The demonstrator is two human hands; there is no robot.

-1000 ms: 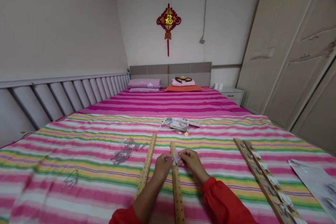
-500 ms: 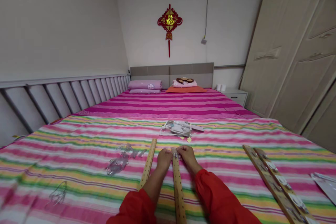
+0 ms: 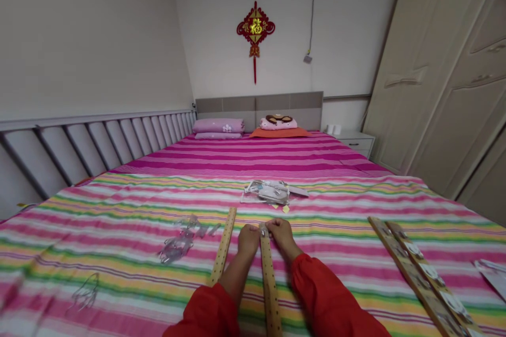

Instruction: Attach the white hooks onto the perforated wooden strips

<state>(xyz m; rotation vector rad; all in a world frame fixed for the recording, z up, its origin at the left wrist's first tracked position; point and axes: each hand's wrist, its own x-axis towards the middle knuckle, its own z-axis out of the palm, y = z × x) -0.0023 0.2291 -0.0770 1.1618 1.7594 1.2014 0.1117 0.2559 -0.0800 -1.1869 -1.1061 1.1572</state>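
Note:
Both my hands meet at the far end of a long wooden perforated strip [image 3: 269, 284] lying on the striped bedspread [image 3: 130, 221]. My left hand [image 3: 248, 238] is closed beside the strip's tip. My right hand [image 3: 279, 230] pinches a small clear item [image 3: 262, 229] at that tip; I cannot make out what it is. A second perforated strip [image 3: 223, 246] lies just left of my left hand. Both my sleeves are red.
Clear plastic pieces [image 3: 179, 239] lie left of the strips and more packets [image 3: 269, 191] sit farther up the bed. Two wooden strips loaded with small items [image 3: 422, 274] lie at the right. Pillows [image 3: 218, 126] are at the headboard, a wardrobe [image 3: 446, 79] at the right.
My hands moved up the strip to its far end and came closer together. The view shifted slightly, and the strips at the right slid toward the right edge.

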